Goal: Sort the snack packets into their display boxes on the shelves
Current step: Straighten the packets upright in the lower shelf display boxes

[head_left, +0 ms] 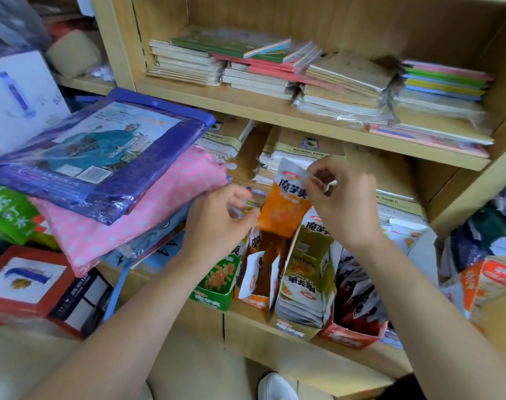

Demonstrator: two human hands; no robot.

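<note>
My right hand (342, 203) pinches the white top edge of an orange snack packet (286, 206), held upright above the orange display box (256, 298). My left hand (217, 217) is just left of the packet, fingers curled around a thin blurred packet edge. On the low shelf stand a green display box (214, 293), the orange one, an olive box (306, 278) packed with olive packets, and a red box (352, 333) with dark red packets. The orange box looks nearly hollow, with one white-backed packet inside.
Stacked raincoat packs, blue on pink (101, 157), overhang the shelf at left. Notebooks (318, 76) fill the upper shelves. A red and white carton (29, 284) sits lower left. More orange boxes (488, 281) are at the right. A white shoe (274, 385) shows on the floor.
</note>
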